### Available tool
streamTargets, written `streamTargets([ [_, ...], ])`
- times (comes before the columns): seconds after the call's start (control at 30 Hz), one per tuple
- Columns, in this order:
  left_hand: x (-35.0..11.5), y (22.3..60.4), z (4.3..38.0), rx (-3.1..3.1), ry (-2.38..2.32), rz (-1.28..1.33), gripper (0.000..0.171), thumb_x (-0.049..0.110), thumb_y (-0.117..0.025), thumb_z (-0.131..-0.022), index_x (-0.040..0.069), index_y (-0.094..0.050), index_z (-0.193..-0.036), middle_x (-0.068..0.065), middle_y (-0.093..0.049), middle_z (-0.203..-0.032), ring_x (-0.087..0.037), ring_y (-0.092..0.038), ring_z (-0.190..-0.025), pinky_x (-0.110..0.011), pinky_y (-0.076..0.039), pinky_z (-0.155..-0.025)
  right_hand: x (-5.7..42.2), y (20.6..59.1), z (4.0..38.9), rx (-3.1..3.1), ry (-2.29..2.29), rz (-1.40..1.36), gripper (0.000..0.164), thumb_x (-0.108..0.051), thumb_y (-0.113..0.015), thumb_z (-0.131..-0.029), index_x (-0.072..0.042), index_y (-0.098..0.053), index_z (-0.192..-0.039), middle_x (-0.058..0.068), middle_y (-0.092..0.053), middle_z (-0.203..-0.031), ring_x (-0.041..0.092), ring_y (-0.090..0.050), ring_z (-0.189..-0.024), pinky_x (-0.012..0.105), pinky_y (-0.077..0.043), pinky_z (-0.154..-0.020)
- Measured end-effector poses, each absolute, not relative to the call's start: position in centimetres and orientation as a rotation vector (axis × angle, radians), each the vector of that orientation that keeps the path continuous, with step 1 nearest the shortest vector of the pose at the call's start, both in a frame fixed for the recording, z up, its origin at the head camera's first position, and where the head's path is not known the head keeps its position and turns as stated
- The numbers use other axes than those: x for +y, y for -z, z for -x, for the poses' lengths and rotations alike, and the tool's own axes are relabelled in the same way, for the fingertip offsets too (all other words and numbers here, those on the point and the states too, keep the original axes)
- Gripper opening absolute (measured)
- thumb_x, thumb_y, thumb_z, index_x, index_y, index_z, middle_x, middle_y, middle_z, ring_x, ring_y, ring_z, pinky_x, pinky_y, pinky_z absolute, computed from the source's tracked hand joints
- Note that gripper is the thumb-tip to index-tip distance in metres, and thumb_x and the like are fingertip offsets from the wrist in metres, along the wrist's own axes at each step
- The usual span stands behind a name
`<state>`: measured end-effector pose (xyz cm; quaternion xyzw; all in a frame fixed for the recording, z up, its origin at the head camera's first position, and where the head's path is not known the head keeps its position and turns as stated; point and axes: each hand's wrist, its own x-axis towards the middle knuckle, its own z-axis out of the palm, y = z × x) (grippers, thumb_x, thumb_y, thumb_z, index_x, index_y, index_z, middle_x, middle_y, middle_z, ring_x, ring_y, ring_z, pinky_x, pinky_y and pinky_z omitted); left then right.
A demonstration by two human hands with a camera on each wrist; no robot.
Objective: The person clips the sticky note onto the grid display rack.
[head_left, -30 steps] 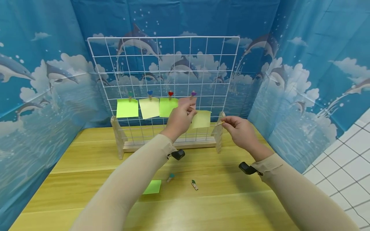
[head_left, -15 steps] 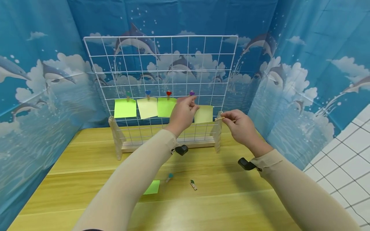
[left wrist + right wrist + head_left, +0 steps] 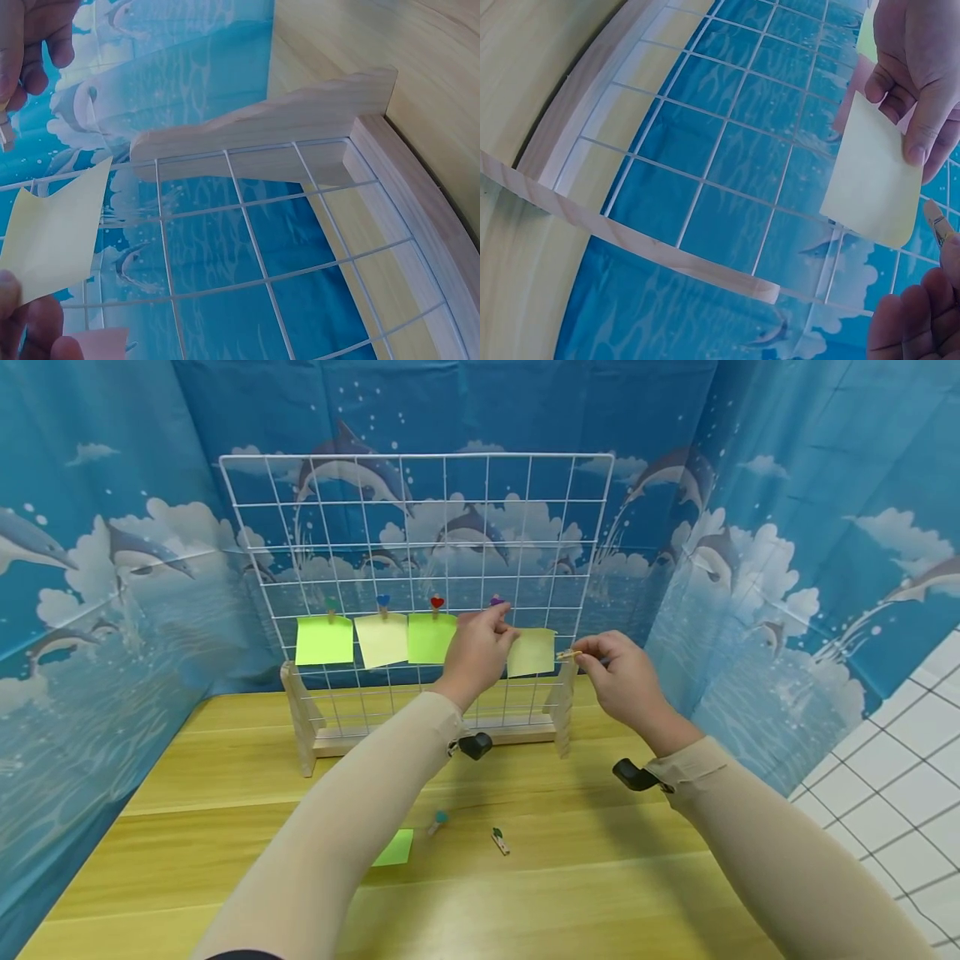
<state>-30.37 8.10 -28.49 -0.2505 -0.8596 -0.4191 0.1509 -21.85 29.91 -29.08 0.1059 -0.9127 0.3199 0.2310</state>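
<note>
My left hand (image 3: 477, 652) pinches a pale yellow sticky note (image 3: 532, 652) by its left side, against the lower right of a white wire grid (image 3: 467, 542). In the right wrist view the thumb lies over the edge of the note (image 3: 874, 176). My right hand (image 3: 621, 681) pinches a small wooden clothespin (image 3: 567, 654) just right of the note; its tip also shows in the right wrist view, the clothespin (image 3: 936, 221) pointing toward the note. Behind the left hand a pink note (image 3: 105, 343) is mostly hidden, under a purple heart clothespin (image 3: 497, 600).
Left of my hands hang a green note (image 3: 325, 641), a cream note (image 3: 382, 642) and another green note (image 3: 431, 639), each under a clothespin. On the table lie a green note (image 3: 393, 848), a blue-topped clothespin (image 3: 438, 822) and a green-topped clothespin (image 3: 500, 841). Wooden feet (image 3: 302, 718) hold the grid.
My left hand has raised the yellow note and moved it slightly right along the grid. My right hand has moved up with the clothespin, closer to the note's right edge.
</note>
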Motion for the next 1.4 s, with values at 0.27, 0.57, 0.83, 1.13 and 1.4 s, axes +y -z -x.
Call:
streamTargets([
  [0.27,9.0,28.6,30.5,-2.458,1.197,0.721,0.055,0.023,-0.062,-0.108,0.008,-0.047,-0.159,-0.001,-0.078,-0.109,-0.013,-0.06,-0.061,-0.026,-0.041,-0.055,29.7,28.4,22.4,-2.499,-0.872,-0.289,0.029,-0.021,-0.053,-0.112,-0.002,-0.071,-0.125,0.016,-0.063,-0.118,0.026,-0.055,-0.086,0.041,-0.047,-0.076],
  [0.57,9.5,28.2,30.5,-2.477,1.175,0.655,0.051,0.028,-0.059,-0.11,0.011,-0.049,-0.158,0.001,-0.077,-0.108,-0.011,-0.065,-0.068,-0.028,-0.051,-0.067,29.6,27.9,23.1,-2.479,-0.839,-0.292,0.028,-0.019,-0.055,-0.111,-0.003,-0.073,-0.124,0.015,-0.064,-0.116,0.026,-0.056,-0.082,0.038,-0.046,-0.07],
  [0.83,9.6,28.0,30.6,-2.398,1.045,0.633,0.03,0.028,-0.061,-0.109,0.015,-0.069,-0.134,0.001,-0.08,-0.108,-0.013,-0.076,-0.09,-0.042,-0.038,-0.12,29.3,27.3,23.8,-2.472,-0.8,-0.302,0.026,-0.018,-0.056,-0.111,-0.004,-0.074,-0.123,0.014,-0.066,-0.117,0.025,-0.058,-0.082,0.038,-0.047,-0.07],
  [1.13,10.2,27.6,31.0,-2.472,0.914,0.619,0.039,0.033,-0.057,-0.11,0.027,-0.063,-0.148,0.004,-0.081,-0.111,-0.014,-0.068,-0.069,-0.043,-0.051,-0.101,29.2,26.9,24.4,-2.487,-0.801,-0.283,0.026,-0.019,-0.056,-0.111,-0.005,-0.074,-0.125,0.013,-0.065,-0.117,0.026,-0.06,-0.09,0.041,-0.049,-0.074],
  [1.4,10.4,27.3,31.6,-2.449,0.789,0.584,0.032,0.032,-0.056,-0.111,0.028,-0.071,-0.139,0.005,-0.078,-0.125,-0.015,-0.07,-0.123,-0.037,-0.052,-0.106,28.9,26.0,24.9,-2.481,-0.769,-0.312,0.025,-0.017,-0.057,-0.11,-0.004,-0.074,-0.123,0.014,-0.066,-0.117,0.028,-0.061,-0.093,0.044,-0.052,-0.079],
])
